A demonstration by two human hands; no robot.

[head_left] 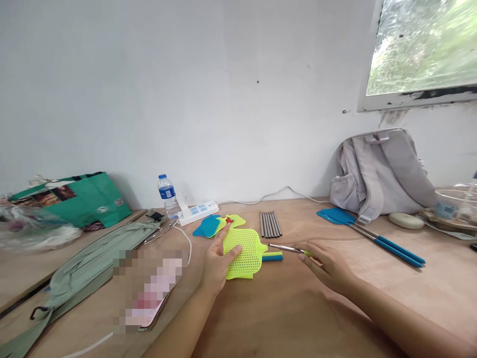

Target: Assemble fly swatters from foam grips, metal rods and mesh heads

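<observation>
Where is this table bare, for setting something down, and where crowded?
Bare table shows between the left forearm and right forearm, between the metal tubes and blue swatters, and in front of those swatters. Crowded: at left, green bag, strapped bag, pixelated pink item; and around the left hand.

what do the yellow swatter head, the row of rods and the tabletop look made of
Yellow swatter head: probably matte plastic, evenly coloured with neat moulded-looking holes.
Row of rods: likely smooth metal, grey with a slight shine.
Tabletop: perhaps plywood, brown and blotchy; coating unclear.
</observation>
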